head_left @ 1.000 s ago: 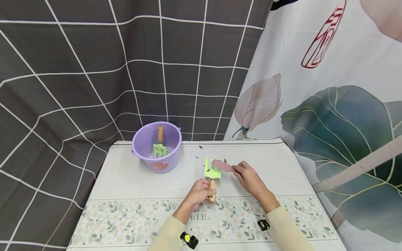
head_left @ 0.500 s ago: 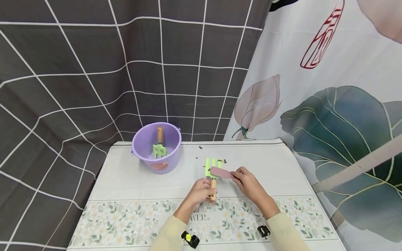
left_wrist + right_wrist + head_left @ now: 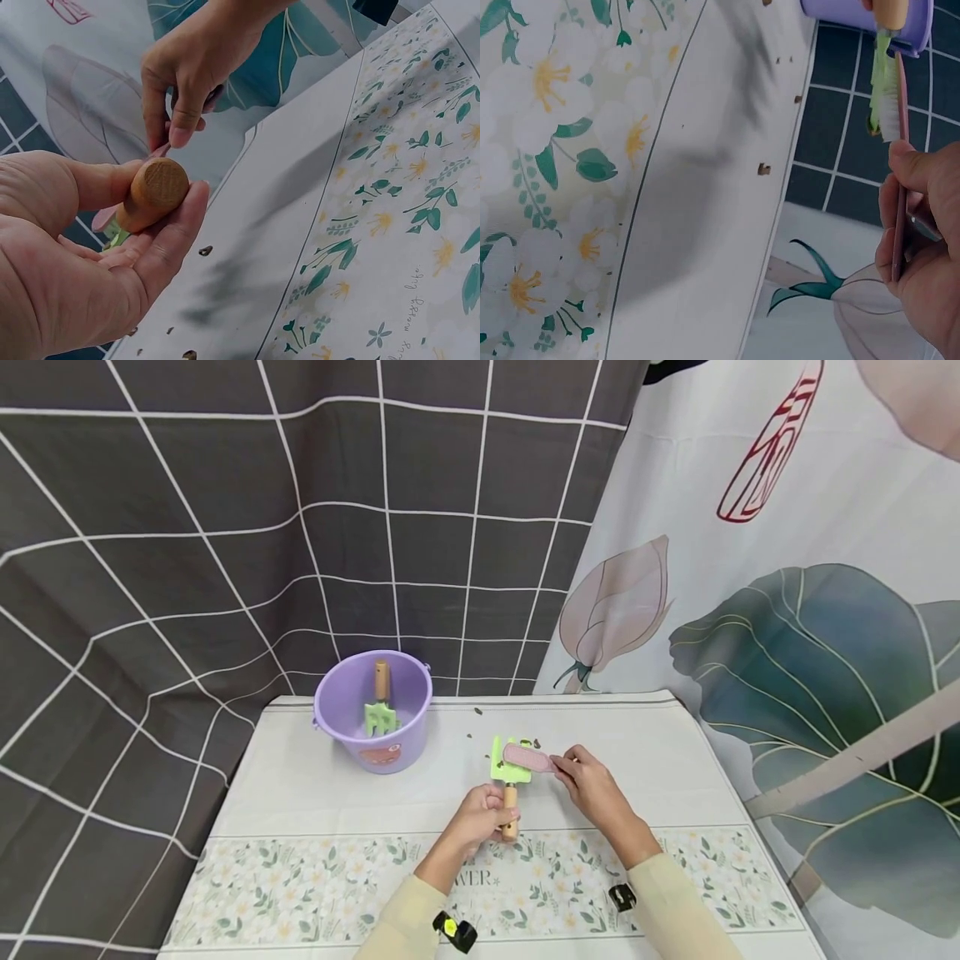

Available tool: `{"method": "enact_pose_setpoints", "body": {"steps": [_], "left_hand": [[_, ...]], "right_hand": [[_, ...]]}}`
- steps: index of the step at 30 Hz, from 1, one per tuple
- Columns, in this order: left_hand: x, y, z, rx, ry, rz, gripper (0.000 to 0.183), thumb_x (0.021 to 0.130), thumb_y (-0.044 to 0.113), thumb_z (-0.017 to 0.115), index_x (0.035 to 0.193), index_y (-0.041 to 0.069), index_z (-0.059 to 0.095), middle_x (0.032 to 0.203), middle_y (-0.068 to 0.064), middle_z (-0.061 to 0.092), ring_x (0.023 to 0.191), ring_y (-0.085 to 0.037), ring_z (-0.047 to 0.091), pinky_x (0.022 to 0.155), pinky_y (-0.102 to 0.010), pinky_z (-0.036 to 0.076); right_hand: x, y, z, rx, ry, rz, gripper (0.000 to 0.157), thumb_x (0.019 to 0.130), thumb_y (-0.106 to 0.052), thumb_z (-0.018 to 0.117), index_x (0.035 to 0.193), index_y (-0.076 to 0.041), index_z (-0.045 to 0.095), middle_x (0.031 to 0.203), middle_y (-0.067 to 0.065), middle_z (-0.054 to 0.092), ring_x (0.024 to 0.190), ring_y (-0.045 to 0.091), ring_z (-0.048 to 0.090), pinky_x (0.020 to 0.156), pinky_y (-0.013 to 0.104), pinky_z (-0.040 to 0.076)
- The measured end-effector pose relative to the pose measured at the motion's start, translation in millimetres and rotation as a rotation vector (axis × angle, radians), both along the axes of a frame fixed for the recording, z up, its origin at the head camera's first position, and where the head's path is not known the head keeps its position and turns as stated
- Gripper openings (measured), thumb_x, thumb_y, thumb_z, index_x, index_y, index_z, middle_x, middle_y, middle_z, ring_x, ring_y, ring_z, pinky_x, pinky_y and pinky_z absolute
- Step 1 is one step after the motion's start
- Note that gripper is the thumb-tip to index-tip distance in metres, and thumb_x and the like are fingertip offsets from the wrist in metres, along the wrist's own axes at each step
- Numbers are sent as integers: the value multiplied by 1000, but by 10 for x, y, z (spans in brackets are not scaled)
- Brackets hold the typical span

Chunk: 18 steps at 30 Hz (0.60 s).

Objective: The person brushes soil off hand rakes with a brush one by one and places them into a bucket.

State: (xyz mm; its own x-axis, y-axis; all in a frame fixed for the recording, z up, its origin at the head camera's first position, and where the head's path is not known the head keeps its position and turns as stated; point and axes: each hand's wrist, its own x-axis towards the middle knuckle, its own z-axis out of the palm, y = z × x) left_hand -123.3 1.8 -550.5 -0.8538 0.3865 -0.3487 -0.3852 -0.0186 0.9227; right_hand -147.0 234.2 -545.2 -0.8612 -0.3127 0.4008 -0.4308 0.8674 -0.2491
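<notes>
My left hand [image 3: 480, 814] grips the wooden handle [image 3: 156, 193] of a small garden rake with a green head [image 3: 512, 773], held tines-up above the table. In my right hand [image 3: 594, 783] is a pink scrubbing brush [image 3: 528, 757], pinched by its handle. Seen from the right wrist, the brush's white bristles [image 3: 889, 112] lie against the green tines. Dark bits cling to the rake head. The brush covers part of the tines in the head view.
A purple bucket [image 3: 418, 737] stands at the back left, with another green garden fork [image 3: 382, 717] leaning inside. Several dark crumbs [image 3: 763, 169] lie on the white, flower-printed tablecloth [image 3: 300, 802]. Curtains hang behind and beside the table.
The brush went down toward the base of the rake's tines, then back up a little, and its back has tilted. My left hand has barely moved with the rake.
</notes>
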Motion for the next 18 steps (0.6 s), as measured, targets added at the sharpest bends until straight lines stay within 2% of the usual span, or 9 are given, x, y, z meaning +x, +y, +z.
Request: {"method": "enact_pose_setpoints", "body": {"steps": [5, 14, 18], "left_hand": [[7, -4, -27, 8, -3, -13, 26, 96, -2, 66, 117, -10, 53, 95, -13, 66, 81, -23, 69, 64, -31, 64], [10, -13, -43, 5, -8, -14, 27, 96, -1, 67, 117, -10, 54, 97, -15, 68, 87, -30, 71, 65, -33, 65], [14, -21, -31, -5, -11, -18, 27, 96, 0, 68, 117, -9, 53, 98, -15, 67, 86, -27, 70, 65, -33, 65]], "right_hand": [[-83, 23, -14, -3, 24, -35, 23, 90, -4, 78, 113, -2, 77, 97, 8, 62, 82, 19, 67, 69, 33, 61], [-187, 52, 50, 1, -44, -54, 24, 93, -6, 76, 117, 0, 75, 100, 10, 62, 85, 21, 67, 72, 35, 61], [-228, 65, 67, 5, -77, -71, 25, 95, -7, 73, 119, 1, 74, 101, 11, 62, 87, 21, 67, 73, 35, 61]]}}
